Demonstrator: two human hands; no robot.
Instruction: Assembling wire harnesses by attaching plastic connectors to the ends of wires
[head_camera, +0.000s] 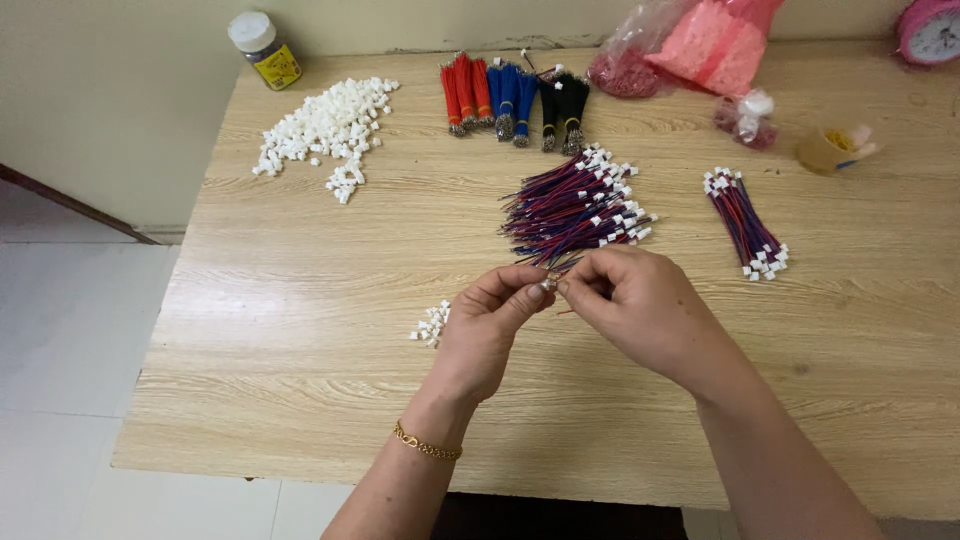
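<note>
Left hand (487, 322): fingers drawn together, thumb and forefinger pinching a small white connector (548, 284).
Right hand (633, 300): fingertips pressed together at the same connector, gripping thin wire ends against it.
Wire pile (574, 208): red-and-blue leads with white plugs, just beyond both hands.
Finished bundle (746, 222): right of the pile, well apart.
Loose housings (325, 130): white heap, far left; a small cluster (431, 323) lies beside the left hand.
Containers: pink plastic bag (700, 42) of pink pieces; capped jar (264, 49).
Bench (300, 380): bare wood along the near edge.

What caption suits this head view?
Two hands, left hand and right hand, pinch a small connector near wire pile.
</note>
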